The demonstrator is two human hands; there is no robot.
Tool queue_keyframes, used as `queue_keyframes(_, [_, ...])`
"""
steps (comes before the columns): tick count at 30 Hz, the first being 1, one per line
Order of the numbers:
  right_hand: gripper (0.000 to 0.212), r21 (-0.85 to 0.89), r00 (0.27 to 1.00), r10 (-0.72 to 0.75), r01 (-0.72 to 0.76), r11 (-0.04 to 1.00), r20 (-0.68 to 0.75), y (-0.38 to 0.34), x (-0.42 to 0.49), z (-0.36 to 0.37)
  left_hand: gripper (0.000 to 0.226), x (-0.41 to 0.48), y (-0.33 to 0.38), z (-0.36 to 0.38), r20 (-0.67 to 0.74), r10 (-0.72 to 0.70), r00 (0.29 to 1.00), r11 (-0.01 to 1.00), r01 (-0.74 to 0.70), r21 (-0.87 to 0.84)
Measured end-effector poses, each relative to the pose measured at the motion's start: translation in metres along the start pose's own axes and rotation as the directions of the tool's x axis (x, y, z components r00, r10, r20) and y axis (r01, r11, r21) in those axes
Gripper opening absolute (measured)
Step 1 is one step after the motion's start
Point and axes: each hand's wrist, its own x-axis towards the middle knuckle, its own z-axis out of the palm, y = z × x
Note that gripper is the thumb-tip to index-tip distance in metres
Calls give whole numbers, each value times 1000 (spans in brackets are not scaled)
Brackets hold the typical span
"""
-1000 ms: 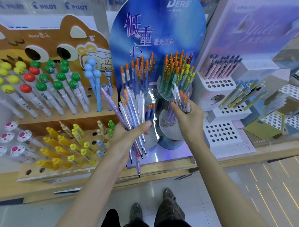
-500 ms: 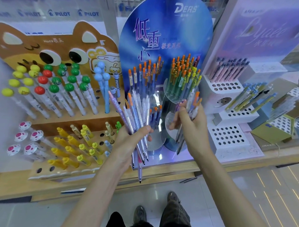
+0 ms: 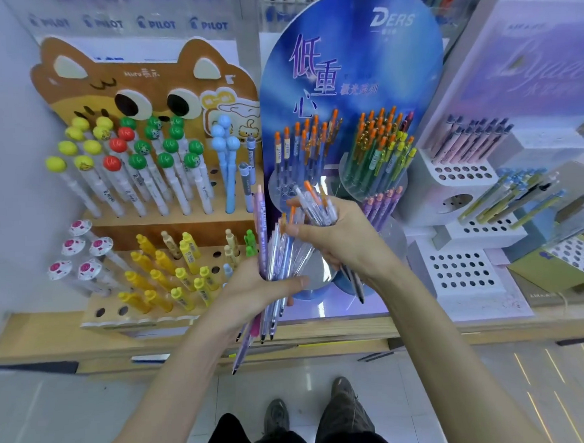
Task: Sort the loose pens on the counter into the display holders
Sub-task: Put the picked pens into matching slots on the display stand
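My left hand grips a fanned bundle of clear and purple pens in front of the blue DERS display. Their tips hang down past the counter edge. My right hand is closed on a smaller bunch of clear pens with orange caps and its fingers touch the top of the left bundle. Behind the hands stand the display's clear holders: one with blue orange-capped pens, one with green and yellow pens, a lower one with purple pens.
A brown cat-shaped wooden rack at left holds ball-topped pens and yellow pens. White perforated stands with pastel pens stand at right. The wooden counter edge runs across; my shoes are on the tiled floor.
My right hand has come away from the display's lower holder with its bunch of pens and moved left to meet the bundle in my left hand. The camera view has shifted right.
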Motion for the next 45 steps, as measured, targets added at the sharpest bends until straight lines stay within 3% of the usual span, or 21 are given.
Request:
queue_keyframes(5, [22, 99, 999, -11, 7, 995, 40, 4, 1, 5, 31, -3, -6, -5, -31, -31, 999, 999, 30, -33])
queue_keyframes(10, [19, -72, 995, -67, 62, 995, -71, 6, 3, 6, 37, -4, -9, 0, -52, -18, 998, 993, 12, -119])
queue_keyframes(15, [19, -27, 980, -92, 89, 996, -176, 15, 1, -1, 58, 2, -10, 2, -161, -105, 981, 950, 51, -308])
queue_keyframes(20, [10, 117, 957, -89, 125, 985, -275, 19, -2, -4, 48, 6, -8, -2, -201, -26, 979, 959, -32, -282])
queue_keyframes(24, [4, 60, 909, -86, 121, 991, -408, 17, -5, -17, 43, 7, -6, -10, -399, -77, 914, 955, -48, -294])
queue_keyframes(28, [17, -45, 839, -99, 89, 995, -536, 17, -3, -34, 40, 8, -5, -29, -459, -107, 882, 958, -32, -283])
queue_keyframes(35, [24, -223, 819, -126, -3, 975, -560, 50, 10, 7, 38, 6, -7, -28, -455, -109, 884, 964, -19, -266])
queue_keyframes(41, [11, -266, 795, -166, 6, 964, -584, 73, 12, 26, 44, 1, -11, -31, -461, -126, 879, 954, -19, -298])
queue_keyframes(45, [34, -322, 781, -219, 24, 946, -584, 77, 10, 34, 41, -3, -12, -33, -470, -107, 876, 950, -49, -309])
